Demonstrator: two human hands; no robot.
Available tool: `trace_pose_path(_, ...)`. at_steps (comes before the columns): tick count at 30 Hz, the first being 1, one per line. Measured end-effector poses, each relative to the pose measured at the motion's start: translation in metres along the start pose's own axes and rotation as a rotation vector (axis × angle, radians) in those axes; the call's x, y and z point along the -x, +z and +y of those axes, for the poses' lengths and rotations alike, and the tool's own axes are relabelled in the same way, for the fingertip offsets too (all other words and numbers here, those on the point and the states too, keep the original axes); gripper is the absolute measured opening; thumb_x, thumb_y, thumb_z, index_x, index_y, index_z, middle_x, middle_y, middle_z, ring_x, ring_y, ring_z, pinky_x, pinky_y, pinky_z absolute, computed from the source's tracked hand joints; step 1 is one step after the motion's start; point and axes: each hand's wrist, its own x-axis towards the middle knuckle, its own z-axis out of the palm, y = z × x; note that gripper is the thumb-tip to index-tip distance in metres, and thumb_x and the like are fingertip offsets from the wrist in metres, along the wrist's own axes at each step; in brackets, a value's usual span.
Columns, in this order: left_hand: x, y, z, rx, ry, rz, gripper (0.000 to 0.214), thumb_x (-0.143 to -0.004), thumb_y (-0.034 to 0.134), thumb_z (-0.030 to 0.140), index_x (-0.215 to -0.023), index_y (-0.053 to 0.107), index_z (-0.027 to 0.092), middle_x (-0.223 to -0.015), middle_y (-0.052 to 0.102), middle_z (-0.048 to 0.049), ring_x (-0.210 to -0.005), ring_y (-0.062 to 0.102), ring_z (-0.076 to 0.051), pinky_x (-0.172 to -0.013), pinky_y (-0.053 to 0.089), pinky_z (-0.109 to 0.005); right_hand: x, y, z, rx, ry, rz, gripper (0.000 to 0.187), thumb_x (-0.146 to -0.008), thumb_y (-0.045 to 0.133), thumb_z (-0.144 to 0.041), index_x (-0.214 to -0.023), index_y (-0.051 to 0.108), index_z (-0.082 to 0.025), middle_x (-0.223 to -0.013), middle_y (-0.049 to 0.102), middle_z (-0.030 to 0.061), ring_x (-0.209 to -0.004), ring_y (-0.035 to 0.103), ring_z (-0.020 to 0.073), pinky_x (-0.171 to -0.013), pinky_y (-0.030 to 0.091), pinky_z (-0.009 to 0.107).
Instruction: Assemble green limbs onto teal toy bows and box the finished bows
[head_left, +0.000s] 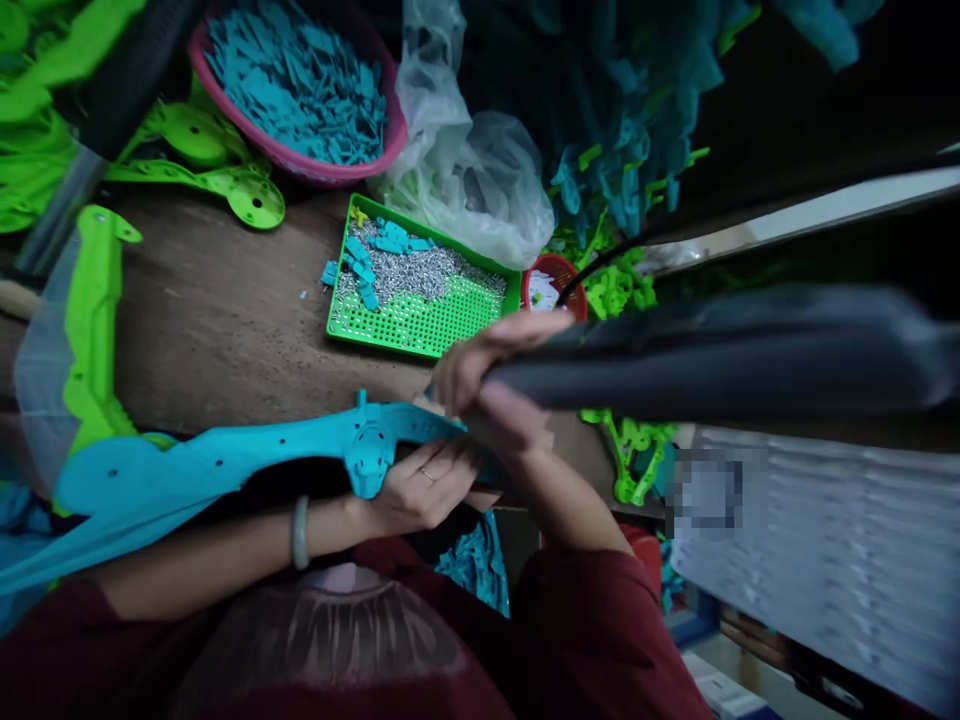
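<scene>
My left hand (420, 485) cups the underside of a long turquoise plastic part (225, 465), fingers curled round it near its round hub. A pale bangle sits on that wrist. My right hand (487, 385) is wrapped round the end of a thick black tool handle (720, 350) that stretches off to the right, blurred. The tool's tip meets the turquoise part between my two hands, over the wooden table (225, 320).
A green perforated tray (435, 320) holds small silver screws and turquoise bits. Behind it are a pink basket (300, 160) of turquoise pieces, a clear plastic bag (472, 170), a small red cup (551, 280). Green plastic parts (94, 330) lie left and right.
</scene>
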Motion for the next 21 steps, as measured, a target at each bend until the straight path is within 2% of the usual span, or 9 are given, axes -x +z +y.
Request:
trace_pose_path(2, -0.005, 0.001, 0.001, -0.084, 0.023, 0.033, 0.033, -0.096, 0.047, 0.013, -0.124, 0.060, 0.002, -0.124, 0.068, -0.0159, -0.116, 0.065, -0.023, -0.102, 0.051, -0.035, -0.028, 0.006, 0.014, -0.072, -0.101, 0.178, 0.038, -0.078, 0.064, -0.055, -0.103, 0.043, -0.034, -0.049, 0.041, -0.0128, -0.032, 0.041, 0.0109, -0.034, 0.037, 0.026)
trace_pose_path(4, -0.008, 0.002, 0.001, -0.129, 0.032, 0.038, 0.035, -0.096, 0.048, 0.014, -0.126, 0.060, 0.000, -0.128, 0.065, -0.0172, -0.119, 0.063, -0.024, -0.105, 0.049, -0.035, -0.048, 0.012, 0.029, -0.075, -0.100, 0.286, 0.038, -0.079, 0.064, -0.052, -0.104, 0.043, -0.032, -0.053, 0.043, -0.0111, -0.036, 0.043, 0.0110, -0.037, 0.039, 0.027)
trace_pose_path(7, -0.006, -0.002, 0.001, -0.090, 0.041, -0.008, 0.035, -0.096, 0.047, 0.015, -0.126, 0.060, 0.002, -0.136, 0.060, -0.0159, -0.126, 0.058, -0.023, -0.109, 0.047, -0.035, -0.059, 0.018, 0.045, -0.038, -0.045, 0.285, 0.042, -0.079, 0.062, -0.055, -0.104, 0.041, -0.030, -0.057, 0.042, -0.0101, -0.038, 0.042, 0.0101, -0.041, 0.041, 0.027)
trace_pose_path(10, 0.006, -0.015, 0.000, 0.026, 0.148, -0.067, 0.034, -0.096, 0.049, 0.017, -0.125, 0.063, 0.008, -0.141, 0.057, -0.0127, -0.132, 0.052, -0.024, -0.110, 0.046, -0.036, -0.055, 0.020, 0.050, -0.030, -0.045, 0.246, 0.042, -0.079, 0.062, -0.055, -0.105, 0.039, -0.031, -0.057, 0.041, -0.0104, -0.038, 0.039, 0.0098, -0.041, 0.041, 0.027)
trace_pose_path(12, 0.019, -0.027, 0.000, 0.143, 0.238, -0.087, 0.029, -0.095, 0.052, 0.019, -0.119, 0.068, 0.011, -0.136, 0.061, -0.0099, -0.129, 0.055, -0.023, -0.107, 0.049, -0.035, -0.052, 0.020, 0.051, -0.027, -0.041, 0.236, 0.039, -0.080, 0.061, -0.052, -0.103, 0.038, -0.031, -0.057, 0.040, -0.0105, -0.038, 0.039, 0.0104, -0.041, 0.040, 0.027)
trace_pose_path(14, 0.034, -0.039, 0.000, 0.263, 0.248, -0.087, 0.023, -0.094, 0.055, 0.018, -0.108, 0.072, 0.013, -0.126, 0.068, -0.0073, -0.120, 0.061, -0.020, -0.101, 0.053, -0.031, -0.051, 0.020, 0.052, -0.012, -0.024, 0.250, 0.037, -0.080, 0.060, -0.051, -0.101, 0.037, -0.031, -0.057, 0.040, -0.0101, -0.038, 0.039, 0.0109, -0.042, 0.041, 0.027)
trace_pose_path(16, 0.052, -0.053, -0.003, 0.356, 0.171, -0.104, 0.018, -0.092, 0.057, 0.014, -0.102, 0.072, 0.015, -0.115, 0.073, -0.0056, -0.110, 0.066, -0.017, -0.096, 0.055, -0.028, -0.052, 0.019, 0.055, -0.003, -0.016, 0.259, 0.037, -0.079, 0.059, -0.052, -0.101, 0.037, -0.030, -0.057, 0.040, -0.0099, -0.039, 0.040, 0.0112, -0.042, 0.041, 0.028)
trace_pose_path(18, 0.071, -0.073, -0.008, 0.448, -0.004, -0.142, 0.021, -0.091, 0.055, 0.009, -0.103, 0.071, 0.015, -0.107, 0.075, -0.0053, -0.102, 0.069, -0.015, -0.093, 0.056, -0.026, -0.054, 0.019, 0.056, -0.018, -0.028, 0.254, 0.037, -0.079, 0.060, -0.051, -0.101, 0.039, -0.030, -0.058, 0.041, -0.0098, -0.039, 0.041, 0.0113, -0.042, 0.041, 0.028)
trace_pose_path(21, 0.100, -0.115, -0.015, 0.612, -0.548, -0.174, 0.023, -0.089, 0.055, 0.011, -0.104, 0.070, 0.019, -0.102, 0.075, -0.0065, -0.095, 0.072, -0.017, -0.084, 0.059, -0.026, -0.056, 0.020, 0.046, -0.082, -0.064, 0.259, 0.031, -0.080, 0.063, -0.042, -0.102, 0.044, -0.031, -0.059, 0.045, -0.0095, -0.041, 0.044, 0.0111, -0.043, 0.041, 0.027)
